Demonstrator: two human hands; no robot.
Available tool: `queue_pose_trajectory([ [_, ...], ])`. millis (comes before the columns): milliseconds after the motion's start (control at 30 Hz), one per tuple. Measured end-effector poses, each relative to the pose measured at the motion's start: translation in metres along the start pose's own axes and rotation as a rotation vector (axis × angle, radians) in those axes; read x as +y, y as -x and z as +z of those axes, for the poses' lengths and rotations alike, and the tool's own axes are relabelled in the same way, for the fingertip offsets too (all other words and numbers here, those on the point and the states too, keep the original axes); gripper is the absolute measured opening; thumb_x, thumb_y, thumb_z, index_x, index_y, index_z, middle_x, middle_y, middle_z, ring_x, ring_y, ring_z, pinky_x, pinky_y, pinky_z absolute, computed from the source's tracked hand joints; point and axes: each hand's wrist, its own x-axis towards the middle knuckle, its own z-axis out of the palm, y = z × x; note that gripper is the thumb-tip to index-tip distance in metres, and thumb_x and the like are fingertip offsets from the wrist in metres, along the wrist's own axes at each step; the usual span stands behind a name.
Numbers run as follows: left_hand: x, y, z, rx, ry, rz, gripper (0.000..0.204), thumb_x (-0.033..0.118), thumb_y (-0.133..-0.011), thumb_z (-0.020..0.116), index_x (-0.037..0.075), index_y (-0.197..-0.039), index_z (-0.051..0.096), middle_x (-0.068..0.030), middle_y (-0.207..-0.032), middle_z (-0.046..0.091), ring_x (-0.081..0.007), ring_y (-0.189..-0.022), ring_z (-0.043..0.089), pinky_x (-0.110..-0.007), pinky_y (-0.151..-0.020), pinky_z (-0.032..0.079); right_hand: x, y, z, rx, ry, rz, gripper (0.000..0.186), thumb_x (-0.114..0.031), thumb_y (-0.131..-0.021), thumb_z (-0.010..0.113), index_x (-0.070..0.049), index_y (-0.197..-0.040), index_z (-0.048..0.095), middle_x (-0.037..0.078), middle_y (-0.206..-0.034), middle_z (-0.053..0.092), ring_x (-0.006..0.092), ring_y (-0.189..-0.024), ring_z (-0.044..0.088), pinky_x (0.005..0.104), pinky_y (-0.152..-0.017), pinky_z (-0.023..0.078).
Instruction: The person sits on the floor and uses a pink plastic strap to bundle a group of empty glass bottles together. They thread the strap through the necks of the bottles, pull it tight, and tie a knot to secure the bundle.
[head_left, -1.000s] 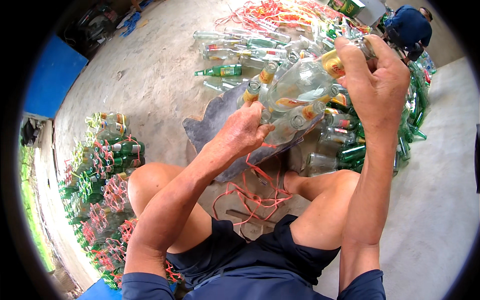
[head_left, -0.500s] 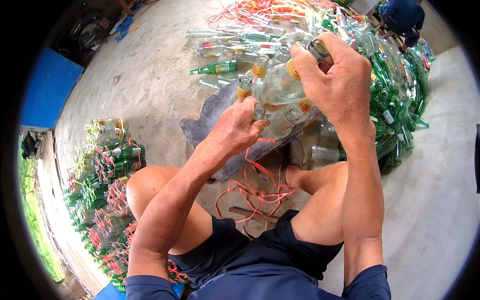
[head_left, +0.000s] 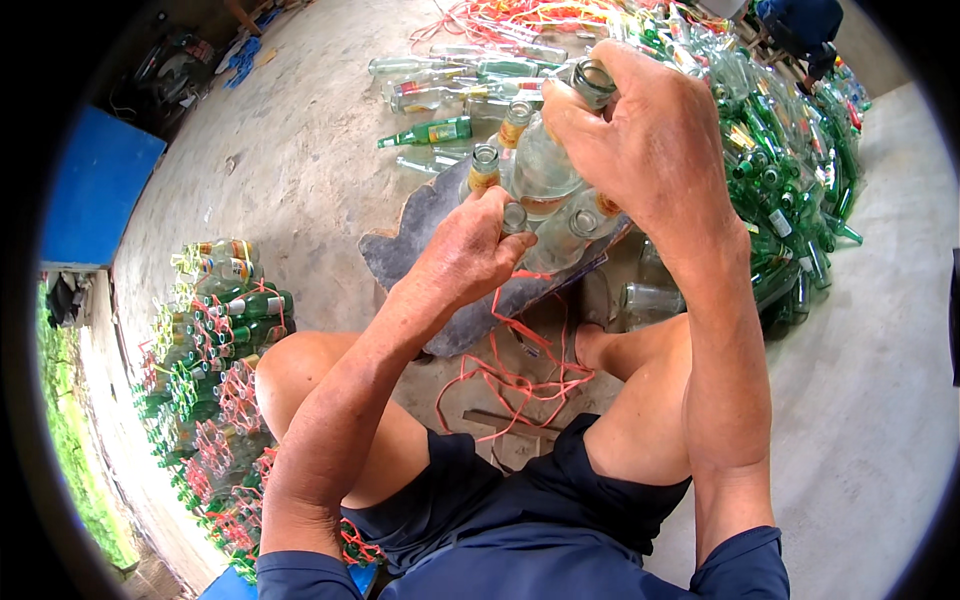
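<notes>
Several clear glass bottles stand upright in a cluster on a dark grey slab [head_left: 408,228] in front of me. My right hand [head_left: 655,145] is closed round the neck of a clear bottle [head_left: 545,170] above the cluster; its open mouth shows between thumb and fingers. My left hand [head_left: 465,248] has its fingers closed at the neck of a near bottle [head_left: 515,217]. Beside that hand stands a bottle with a yellow neck label [head_left: 484,170], and another yellow-necked bottle [head_left: 514,125] is behind it. The bottom of the right hand's bottle is hidden among the others.
Loose red plastic straps [head_left: 505,385] lie between my feet. A big heap of green and clear bottles [head_left: 780,190] fills the right side. Bundles of tied bottles [head_left: 225,330] are stacked at left. A lone green bottle [head_left: 430,132] lies beyond the slab. A person [head_left: 800,25] is at far right.
My right hand has moved left and slightly away from me with its bottle, over the cluster. My left hand stays at nearly the same spot.
</notes>
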Motion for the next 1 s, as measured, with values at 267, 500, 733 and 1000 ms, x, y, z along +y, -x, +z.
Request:
queue_pose_trajectory([
  [267,0.002,0.001,-0.001,-0.004,0.029,-0.001,0.029,0.013,-0.093,0.074,0.000,-0.116,0.062,-0.0212,-0.102,0.066,-0.0356,-0.094,0.066,-0.044,-0.083,0.051,0.010,0.005,0.017,-0.095,0.114,-0.006,0.036,-0.032,-0.086,0.076,0.002,-0.079,0.065,0.025,-0.070,0.066,0.0447,-0.071,0.070,0.0501,-0.067,0.056],
  [500,0.003,0.000,-0.003,-0.030,-0.054,-0.048,0.032,0.018,-0.094,0.074,-0.001,-0.117,0.061,-0.0205,-0.090,0.065,-0.0317,-0.084,0.065,-0.043,-0.075,0.050,0.025,0.019,0.028,-0.270,0.142,0.069,0.041,-0.037,-0.087,0.076,0.003,-0.087,0.067,0.027,-0.074,0.068,0.0466,-0.077,0.070,0.0513,-0.071,0.057],
  [733,0.000,0.000,-0.001,-0.024,-0.043,-0.045,0.032,0.018,-0.095,0.074,-0.001,-0.117,0.062,-0.0215,-0.092,0.068,-0.0307,-0.082,0.065,-0.043,-0.073,0.050,0.026,0.016,0.020,-0.355,0.161,0.084,0.038,-0.038,-0.087,0.071,0.000,-0.095,0.072,0.025,-0.090,0.074,0.0443,-0.092,0.074,0.0519,-0.084,0.060],
  [1000,-0.001,0.001,0.001,0.011,-0.008,-0.002,0.031,0.018,-0.095,0.074,-0.001,-0.116,0.062,-0.0210,-0.090,0.067,-0.0300,-0.080,0.064,-0.042,-0.072,0.049,0.029,0.015,0.026,-0.352,0.170,0.057,0.041,-0.038,-0.089,0.072,0.003,-0.091,0.067,0.028,-0.082,0.069,0.0470,-0.084,0.070,0.0524,-0.078,0.056],
])
